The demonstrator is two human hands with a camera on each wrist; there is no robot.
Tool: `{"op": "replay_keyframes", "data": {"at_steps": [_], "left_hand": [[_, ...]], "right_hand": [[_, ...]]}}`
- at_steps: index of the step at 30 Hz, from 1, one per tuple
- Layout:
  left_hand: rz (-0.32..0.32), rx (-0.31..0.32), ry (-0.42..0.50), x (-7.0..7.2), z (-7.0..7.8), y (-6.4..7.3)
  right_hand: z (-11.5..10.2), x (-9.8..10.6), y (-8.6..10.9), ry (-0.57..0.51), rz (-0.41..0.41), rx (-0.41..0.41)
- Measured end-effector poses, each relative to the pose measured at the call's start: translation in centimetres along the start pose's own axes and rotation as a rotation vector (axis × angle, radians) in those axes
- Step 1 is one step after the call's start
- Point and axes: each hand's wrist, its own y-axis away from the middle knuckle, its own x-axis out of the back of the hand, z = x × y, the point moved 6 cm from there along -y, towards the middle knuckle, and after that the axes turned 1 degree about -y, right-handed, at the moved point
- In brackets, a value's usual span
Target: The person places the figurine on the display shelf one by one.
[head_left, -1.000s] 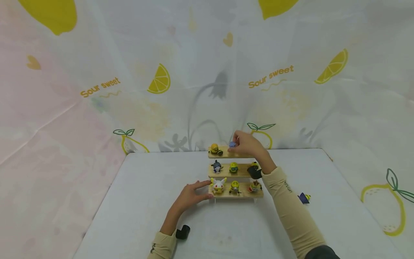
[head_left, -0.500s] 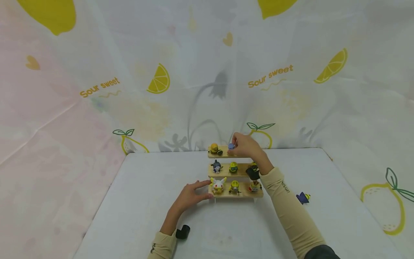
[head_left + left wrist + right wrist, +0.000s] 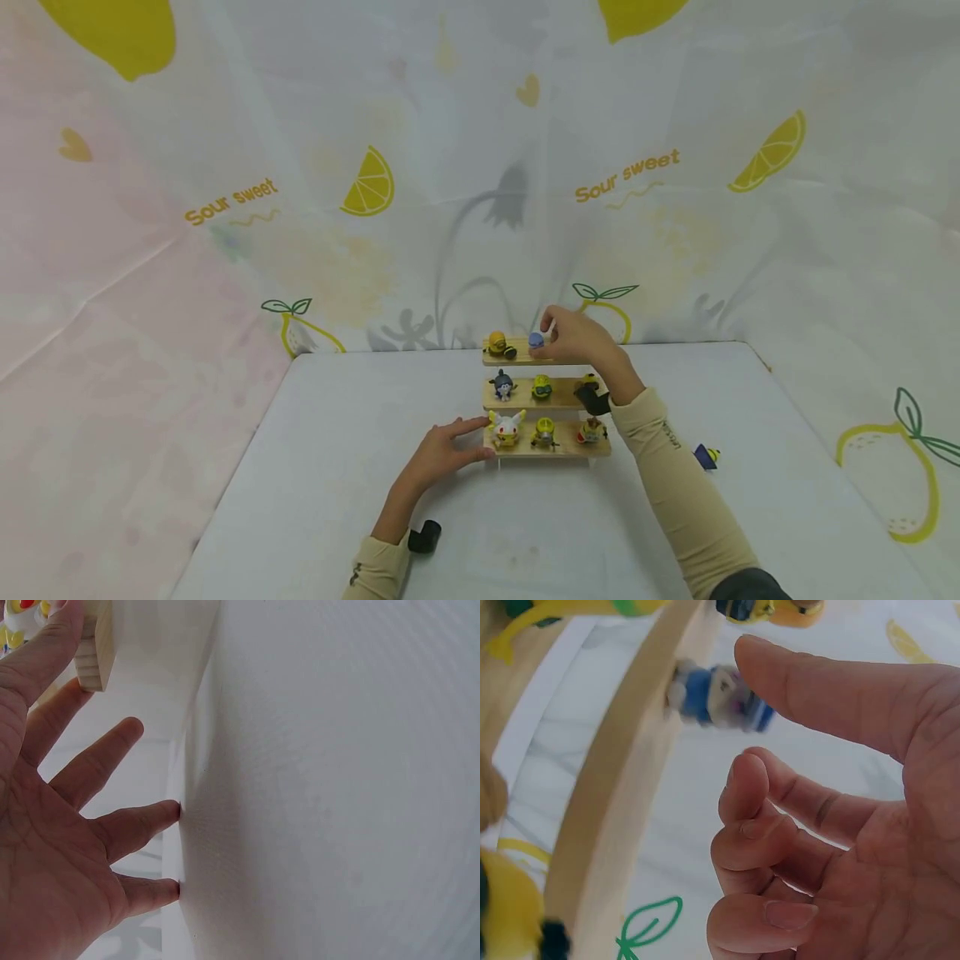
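Observation:
A small blue toy figurine (image 3: 536,340) stands on the top board of a three-tier wooden display stand (image 3: 566,452). Beside it is my right hand (image 3: 581,337); in the right wrist view the thumb (image 3: 810,686) and loosely curled fingers are apart from the figurine, holding nothing. My left hand (image 3: 440,454) pinches the left end of the bottom board, thumb and index finger on opposite edges. Its other fingers spread out in the left wrist view, two with tips touching the white tabletop (image 3: 322,795). Part of the middle board is hidden by the right wrist.
A yellow figurine (image 3: 497,343) shares the top board. The middle board bears a dark grey figurine (image 3: 503,386) and a green-yellow one (image 3: 542,387). A white-eared figurine (image 3: 507,428) and others stand lowest. Right of the stand, a purple-and-yellow figurine (image 3: 707,457) lies on the table.
My right thumb and fingers have parted from the blue figurine, which now stands uncovered on the top board. The hand has shifted slightly right. My left hand keeps its place.

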Motion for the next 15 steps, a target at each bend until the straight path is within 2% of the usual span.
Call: {"op": "replay_keyframes", "data": {"at_steps": [9,15], "left_hand": [[0.002,0.021,0.009,0.0,-0.3,-0.1],[0.000,0.024,0.016,-0.1,-0.4,-0.1]], "right_hand": [[1.0,2.3,1.7,-0.002,0.054,0.110],[2.3,3.5,3.3,-0.057,0.086,0.160]]}}
